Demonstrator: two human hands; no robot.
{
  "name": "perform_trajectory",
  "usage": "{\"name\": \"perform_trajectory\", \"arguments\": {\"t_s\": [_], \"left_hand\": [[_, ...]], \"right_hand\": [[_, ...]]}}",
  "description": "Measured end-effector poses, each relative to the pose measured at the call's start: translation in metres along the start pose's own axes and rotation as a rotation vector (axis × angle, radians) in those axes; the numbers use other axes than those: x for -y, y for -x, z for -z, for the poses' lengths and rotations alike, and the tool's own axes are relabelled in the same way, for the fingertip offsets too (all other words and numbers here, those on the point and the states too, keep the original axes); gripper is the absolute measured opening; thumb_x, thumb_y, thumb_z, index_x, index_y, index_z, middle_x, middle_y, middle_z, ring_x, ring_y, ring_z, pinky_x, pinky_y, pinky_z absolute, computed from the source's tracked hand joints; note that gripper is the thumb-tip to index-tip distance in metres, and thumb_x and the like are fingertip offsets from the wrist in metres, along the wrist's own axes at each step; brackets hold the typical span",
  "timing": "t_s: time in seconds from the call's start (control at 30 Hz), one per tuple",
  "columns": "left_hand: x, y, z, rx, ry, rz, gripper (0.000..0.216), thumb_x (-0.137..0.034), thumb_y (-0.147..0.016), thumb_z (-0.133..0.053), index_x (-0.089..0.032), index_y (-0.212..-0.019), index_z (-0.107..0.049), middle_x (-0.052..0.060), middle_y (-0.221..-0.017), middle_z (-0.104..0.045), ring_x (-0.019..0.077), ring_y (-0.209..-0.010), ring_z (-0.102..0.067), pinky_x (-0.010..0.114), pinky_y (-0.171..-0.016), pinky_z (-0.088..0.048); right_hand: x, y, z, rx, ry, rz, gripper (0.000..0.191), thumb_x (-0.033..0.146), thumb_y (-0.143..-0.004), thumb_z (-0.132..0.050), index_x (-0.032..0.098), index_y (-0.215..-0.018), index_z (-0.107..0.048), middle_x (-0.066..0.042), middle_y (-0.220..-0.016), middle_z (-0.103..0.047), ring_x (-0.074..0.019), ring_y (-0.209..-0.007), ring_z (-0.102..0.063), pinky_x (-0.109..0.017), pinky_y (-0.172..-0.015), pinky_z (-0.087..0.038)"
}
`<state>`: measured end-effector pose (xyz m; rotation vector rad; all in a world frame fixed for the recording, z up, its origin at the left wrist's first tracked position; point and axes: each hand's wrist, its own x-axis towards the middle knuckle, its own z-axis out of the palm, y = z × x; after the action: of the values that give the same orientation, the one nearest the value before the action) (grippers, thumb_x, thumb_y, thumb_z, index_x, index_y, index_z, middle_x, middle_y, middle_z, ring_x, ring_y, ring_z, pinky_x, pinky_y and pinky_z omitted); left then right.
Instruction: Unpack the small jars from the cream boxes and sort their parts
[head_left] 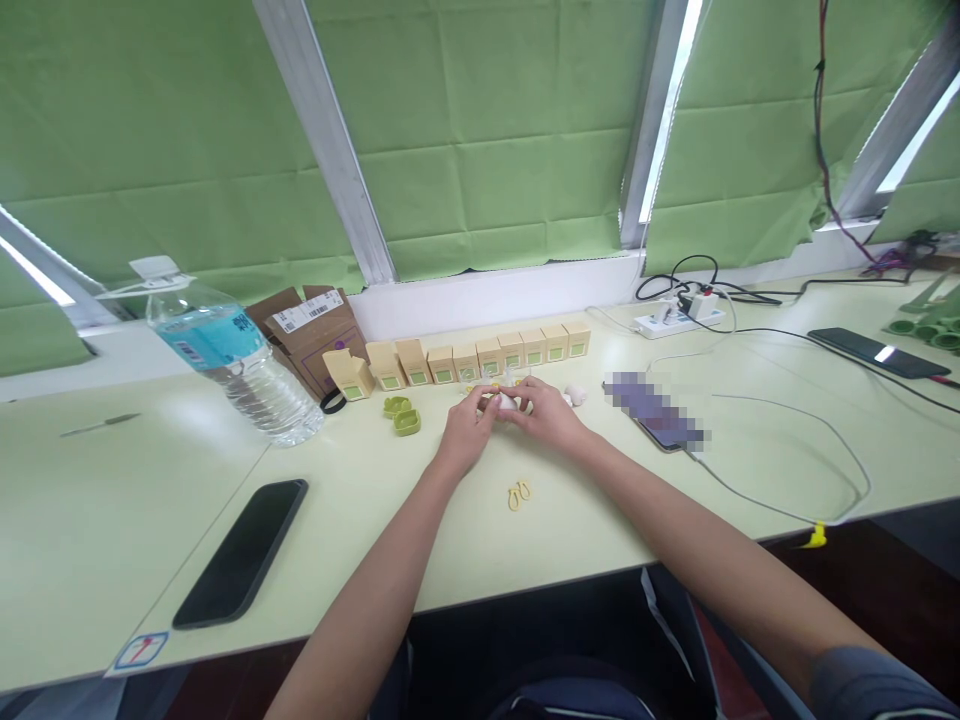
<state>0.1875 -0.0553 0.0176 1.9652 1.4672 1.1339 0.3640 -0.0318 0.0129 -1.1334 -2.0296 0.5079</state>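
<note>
While both hands meet in the middle of the frame, I see the left hand (469, 425) and the right hand (547, 412) pinching a small white piece (508, 402) between their fingertips, just above the table (360, 520). I think the two hands are fitting or turning this little piece; it is too small to tell which. Any next move needs a soft, steady pinch so it does not slip. A yellow clip (519, 493) lies just below the hands. A row of small boxes (487, 357) stands right behind them. Two green pieces (403, 414) sit to the left.
</note>
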Motion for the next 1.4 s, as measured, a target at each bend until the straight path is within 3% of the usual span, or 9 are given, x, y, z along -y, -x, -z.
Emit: {"name": "perform_trajectory", "arguments": {"t_s": [0.2,0.7,1.03,1.4], "left_hand": [[-0.0036,0.0001,0.0013,-0.009,-0.08,-0.003,0.024,-0.038,-0.094,-0.049,-0.025,-0.108,-0.064,0.002,-0.088,-0.073,0.0196,-0.083,-0.067,0.032,-0.081,-0.048],[-0.0026,-0.0028,-0.0029,0.016,-0.169,-0.014,0.025,-0.031,-0.094,-0.046,-0.024,-0.113,-0.061,0.005,-0.094,-0.071,0.0206,-0.085,-0.065,0.034,-0.083,-0.048],[-0.0037,-0.0044,-0.0035,0.037,-0.211,-0.046,0.032,-0.027,-0.095,-0.043,-0.022,-0.115,-0.068,0.008,-0.113,-0.072,0.0251,-0.104,-0.065,0.041,-0.097,-0.047],[-0.0024,-0.0059,-0.0039,0.078,-0.269,-0.073,0.037,-0.024,-0.094,-0.041,-0.022,-0.117,-0.07,0.008,-0.114,-0.073,0.0258,-0.104,-0.065,0.041,-0.097,-0.048]], "right_hand": [[0.0033,0.0021,0.0012,-0.008,-0.012,0.048,0.031,0.039,-0.089,-0.07,0.023,-0.115,-0.074,-0.005,-0.095,-0.066,-0.0154,-0.077,-0.061,-0.03,-0.074,-0.047],[0.003,0.001,-0.0008,-0.038,0.003,0.101,0.017,0.029,-0.085,-0.069,0.02,-0.099,-0.069,-0.004,-0.094,-0.066,-0.0139,-0.073,-0.061,-0.029,-0.073,-0.048],[0.0032,-0.0003,0.0006,-0.015,-0.027,0.11,0.017,0.021,-0.081,-0.069,0.019,-0.097,-0.067,-0.004,-0.096,-0.066,-0.0141,-0.074,-0.063,-0.028,-0.073,-0.049],[0.0062,-0.001,0.0036,0.027,-0.009,0.098,0.017,0.017,-0.077,-0.068,0.018,-0.095,-0.067,-0.005,-0.099,-0.067,-0.0137,-0.073,-0.065,-0.028,-0.074,-0.049]]}}
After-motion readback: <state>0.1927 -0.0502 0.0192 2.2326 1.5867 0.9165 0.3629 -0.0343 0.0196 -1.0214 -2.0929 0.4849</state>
